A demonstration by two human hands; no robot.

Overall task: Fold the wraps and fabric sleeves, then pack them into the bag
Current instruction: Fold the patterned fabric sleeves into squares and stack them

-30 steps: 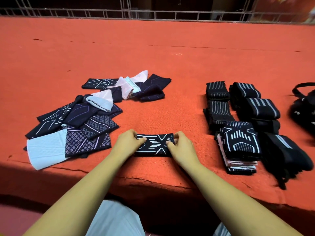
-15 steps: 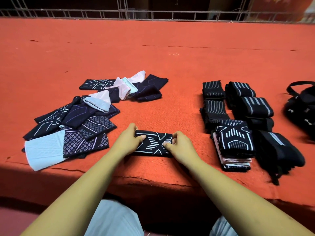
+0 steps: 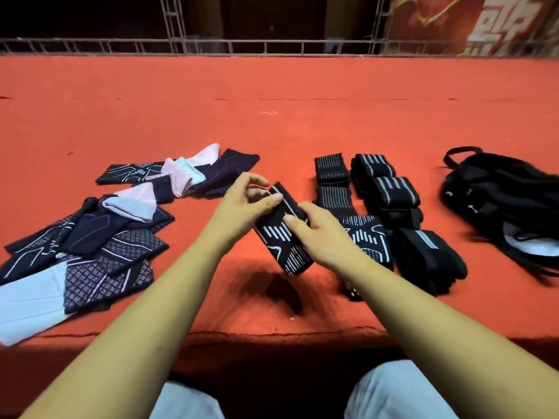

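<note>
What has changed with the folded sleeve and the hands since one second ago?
The folded sleeve, flat on the red surface before, is now lifted, tilted and carried slightly right. The left hand and right hand keep gripping it. The unfolded pile, folded stacks and bag stayed in place.

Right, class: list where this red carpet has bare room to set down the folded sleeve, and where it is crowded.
Free: the carpet under the held sleeve, between the unfolded pile and the folded stacks; the wide strip up to the railing; a narrow gap between stacks and black bag. Crowded: the pile and the stacks themselves.
</note>
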